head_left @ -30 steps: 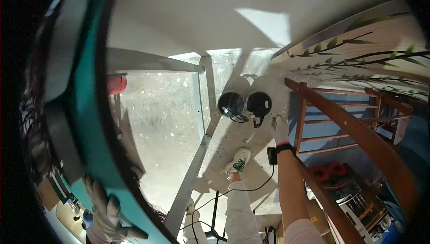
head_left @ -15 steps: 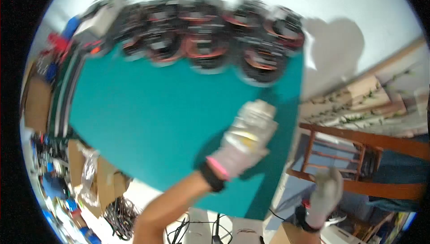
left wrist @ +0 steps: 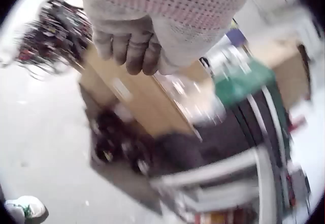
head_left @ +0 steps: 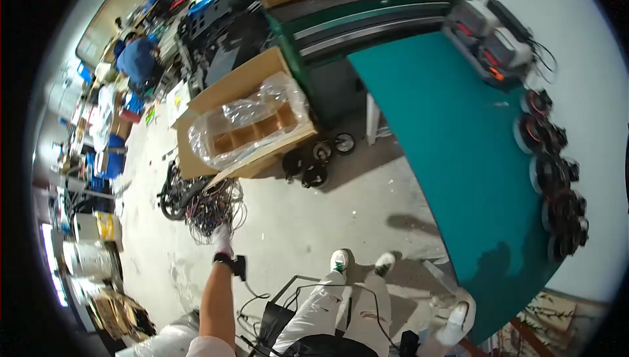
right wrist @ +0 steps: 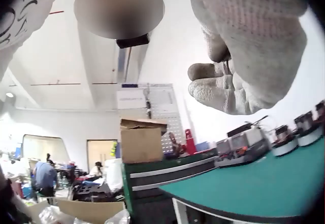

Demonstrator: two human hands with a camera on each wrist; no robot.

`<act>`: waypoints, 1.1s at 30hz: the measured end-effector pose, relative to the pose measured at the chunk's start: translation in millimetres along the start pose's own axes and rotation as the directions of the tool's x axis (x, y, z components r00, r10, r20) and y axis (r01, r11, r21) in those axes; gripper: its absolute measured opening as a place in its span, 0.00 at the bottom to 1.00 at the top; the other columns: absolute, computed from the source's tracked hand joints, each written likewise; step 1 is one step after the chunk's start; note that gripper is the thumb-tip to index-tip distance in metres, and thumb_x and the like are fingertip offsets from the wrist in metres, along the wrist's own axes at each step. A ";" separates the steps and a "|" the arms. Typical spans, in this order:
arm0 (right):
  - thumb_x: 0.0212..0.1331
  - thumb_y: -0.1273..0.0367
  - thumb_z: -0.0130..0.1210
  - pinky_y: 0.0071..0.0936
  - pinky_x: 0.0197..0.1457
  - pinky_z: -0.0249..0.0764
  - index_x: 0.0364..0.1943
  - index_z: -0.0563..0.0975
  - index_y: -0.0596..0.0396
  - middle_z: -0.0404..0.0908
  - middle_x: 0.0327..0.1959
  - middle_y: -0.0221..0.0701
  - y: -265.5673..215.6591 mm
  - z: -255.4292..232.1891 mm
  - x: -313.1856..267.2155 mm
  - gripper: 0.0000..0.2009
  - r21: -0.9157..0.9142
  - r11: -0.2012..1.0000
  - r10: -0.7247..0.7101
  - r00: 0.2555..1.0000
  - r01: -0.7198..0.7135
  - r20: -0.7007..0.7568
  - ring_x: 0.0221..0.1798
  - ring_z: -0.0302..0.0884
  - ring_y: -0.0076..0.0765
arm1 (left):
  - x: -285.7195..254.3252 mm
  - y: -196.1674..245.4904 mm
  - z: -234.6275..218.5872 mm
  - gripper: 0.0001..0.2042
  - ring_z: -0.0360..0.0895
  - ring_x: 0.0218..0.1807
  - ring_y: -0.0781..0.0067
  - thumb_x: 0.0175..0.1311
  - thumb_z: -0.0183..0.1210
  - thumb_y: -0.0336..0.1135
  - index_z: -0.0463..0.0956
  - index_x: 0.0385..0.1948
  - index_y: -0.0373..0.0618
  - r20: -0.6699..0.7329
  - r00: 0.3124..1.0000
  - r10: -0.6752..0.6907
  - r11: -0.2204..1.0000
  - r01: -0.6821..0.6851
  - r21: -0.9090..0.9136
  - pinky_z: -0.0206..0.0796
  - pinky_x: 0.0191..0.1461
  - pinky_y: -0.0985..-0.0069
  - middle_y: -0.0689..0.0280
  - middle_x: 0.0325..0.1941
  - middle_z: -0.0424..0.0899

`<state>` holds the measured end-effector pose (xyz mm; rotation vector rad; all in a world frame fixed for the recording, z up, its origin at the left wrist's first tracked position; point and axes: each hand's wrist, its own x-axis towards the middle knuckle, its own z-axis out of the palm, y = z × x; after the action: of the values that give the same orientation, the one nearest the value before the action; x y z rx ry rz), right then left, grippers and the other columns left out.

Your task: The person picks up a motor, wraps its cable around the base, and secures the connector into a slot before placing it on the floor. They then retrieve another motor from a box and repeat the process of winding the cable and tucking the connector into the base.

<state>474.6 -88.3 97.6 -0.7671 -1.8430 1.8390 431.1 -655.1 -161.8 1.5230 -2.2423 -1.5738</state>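
My left hand (head_left: pixel 223 240), in a pale knit glove, hangs over the floor and overlaps a tangle of cables (head_left: pixel 213 211) in the head view. Its fingers (left wrist: pixel 133 51) are loosely bent and hold nothing in the left wrist view. The right hand (head_left: pixel 453 321), gloved too, is low beside the near edge of the green-topped table (head_left: pixel 445 141). Seen from the right wrist, its fingers (right wrist: pixel 210 89) curl loosely with nothing in them. Along the table's wall side stands a row of round black devices (head_left: pixel 552 172) with reddish rings.
An open cardboard box (head_left: pixel 288 150) with plastic lining and dividers stands on the floor, small wheels (head_left: pixel 316 175) beside it. Grey-and-black units (head_left: pixel 495 42) sit at the table's far end, near a dark green cabinet (head_left: pixel 373 19). A person in blue (head_left: pixel 137 59) is farther back.
The head view has swung from the floor with two round black objects, past the table, toward the room. My left hand has left the space above the table; the right hand has come up from the floor.
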 end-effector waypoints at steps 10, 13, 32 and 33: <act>0.60 0.70 0.41 0.25 0.35 0.73 0.41 0.73 0.65 0.76 0.26 0.34 23.6 175.4 74.2 0.13 -0.262 0.931 0.343 0.856 -0.254 0.388 0.30 0.73 0.27 | -78.5 -132.5 -113.8 0.11 0.61 0.19 0.78 0.57 0.48 0.42 0.72 0.19 0.48 -0.349 0.891 -0.289 0.941 0.331 0.065 0.54 0.23 0.75 0.71 0.17 0.70; 0.59 0.72 0.41 0.24 0.35 0.73 0.40 0.74 0.64 0.77 0.28 0.34 54.8 229.0 104.7 0.12 -0.266 0.961 0.224 0.765 -0.071 0.604 0.30 0.74 0.27 | -45.7 -132.1 -58.2 0.09 0.68 0.24 0.81 0.58 0.52 0.42 0.77 0.31 0.49 -0.253 0.862 -0.439 0.898 0.413 -0.150 0.61 0.27 0.81 0.71 0.23 0.76; 0.53 0.63 0.49 0.40 0.42 0.72 0.36 0.75 0.51 0.79 0.35 0.42 582.2 477.7 48.5 0.10 -0.701 0.694 0.553 0.744 -0.163 0.374 0.41 0.75 0.51 | 128.4 -60.9 152.2 0.14 0.75 0.39 0.77 0.64 0.49 0.36 0.73 0.47 0.41 0.615 0.665 -0.423 0.900 0.232 0.368 0.66 0.44 0.81 0.64 0.36 0.80; 0.52 0.62 0.49 0.40 0.42 0.72 0.37 0.75 0.51 0.79 0.36 0.42 618.8 500.2 38.8 0.11 -0.700 0.661 0.585 0.770 -0.270 0.255 0.42 0.74 0.52 | 131.0 -55.8 156.1 0.14 0.75 0.40 0.77 0.64 0.49 0.36 0.73 0.47 0.40 0.616 0.661 -0.430 0.895 0.220 0.389 0.66 0.46 0.80 0.63 0.37 0.80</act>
<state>174.4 -462.3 -538.5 -1.1716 -2.8996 1.7659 323.6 -636.4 -342.6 1.6847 -2.7808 -2.3487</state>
